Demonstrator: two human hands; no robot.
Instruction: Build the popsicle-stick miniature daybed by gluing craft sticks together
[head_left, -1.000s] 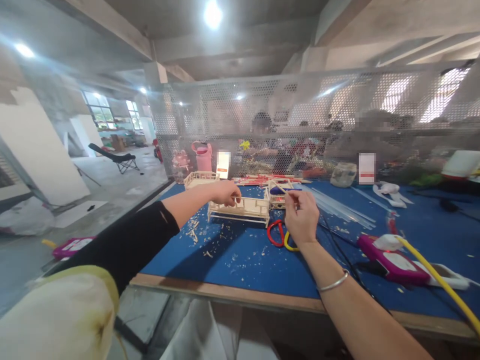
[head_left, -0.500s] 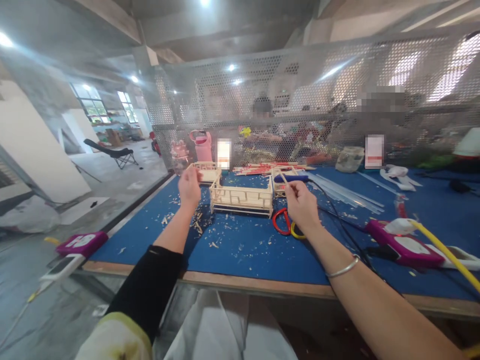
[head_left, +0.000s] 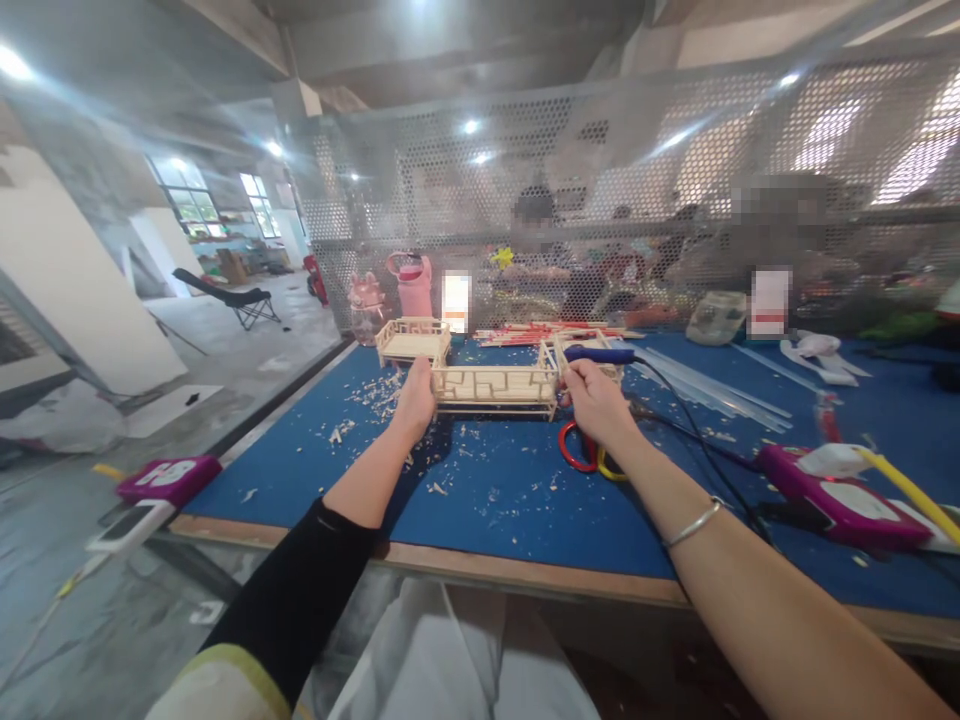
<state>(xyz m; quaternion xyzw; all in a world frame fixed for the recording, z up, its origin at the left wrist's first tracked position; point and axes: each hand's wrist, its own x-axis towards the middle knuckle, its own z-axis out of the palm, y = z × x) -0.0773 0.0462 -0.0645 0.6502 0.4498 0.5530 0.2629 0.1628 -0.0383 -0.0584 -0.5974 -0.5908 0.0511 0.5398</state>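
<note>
A small wooden model bed frame (head_left: 495,388) made of thin sticks sits on the blue table top (head_left: 510,500). My left hand (head_left: 417,400) grips its left end. My right hand (head_left: 592,400) is closed at its right end, and a thin wooden stick pokes up from the fingers. Red and yellow scissor handles (head_left: 581,455) lie just below my right hand. A blue-handled tool (head_left: 600,354) with a black cord lies right behind that hand.
A second wooden frame (head_left: 412,340) stands at the back left, near pink bottles (head_left: 412,285). Wood shavings litter the blue surface. Clear sticks (head_left: 712,392), a magenta device (head_left: 844,500) and a yellow hose (head_left: 911,490) lie right. A perforated mesh screen (head_left: 637,190) backs the table, people behind it.
My left hand dropped from the air left of the frame and took hold of its left end. My right hand moved in to the frame's right end.
</note>
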